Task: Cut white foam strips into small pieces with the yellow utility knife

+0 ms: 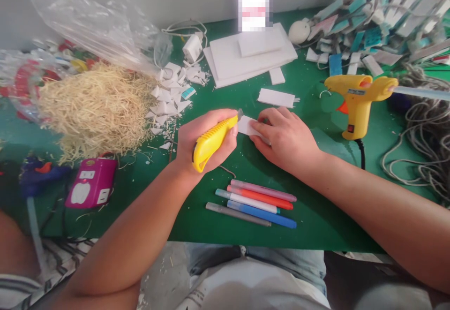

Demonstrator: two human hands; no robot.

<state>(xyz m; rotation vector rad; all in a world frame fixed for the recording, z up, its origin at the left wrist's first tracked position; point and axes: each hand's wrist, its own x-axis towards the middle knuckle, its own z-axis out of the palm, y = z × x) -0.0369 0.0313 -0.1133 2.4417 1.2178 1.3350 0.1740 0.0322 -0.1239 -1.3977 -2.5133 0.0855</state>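
- The yellow cutter (214, 143) is grasped in the left hand (188, 141), with the fingers wrapped about its handle and the blade end pointed away from the body.
- The small white piece (246, 126) is gripped and steadied at its right end by the thumb and fingers of the right hand (290, 134); its far end is partly covered by them.
- The piece is set low over the green table (309, 73), between the two hands; the blade tip is seen at its left end, but whether it is touched by the blade cannot be told.
- A white strip (276, 98) is placed just beyond the right hand, and white boards (225, 61) are stacked farther back.
- Five markers (262, 214) are laid side by side nearer the body.
- A yellow glue gun (358, 101) is placed to the right, near grey cord (415, 134).
- White scraps (165, 101) are strewn to the left, beside heaped straw-like shreds (98, 108); a magenta box (92, 183) is seen nearer the table's front edge.
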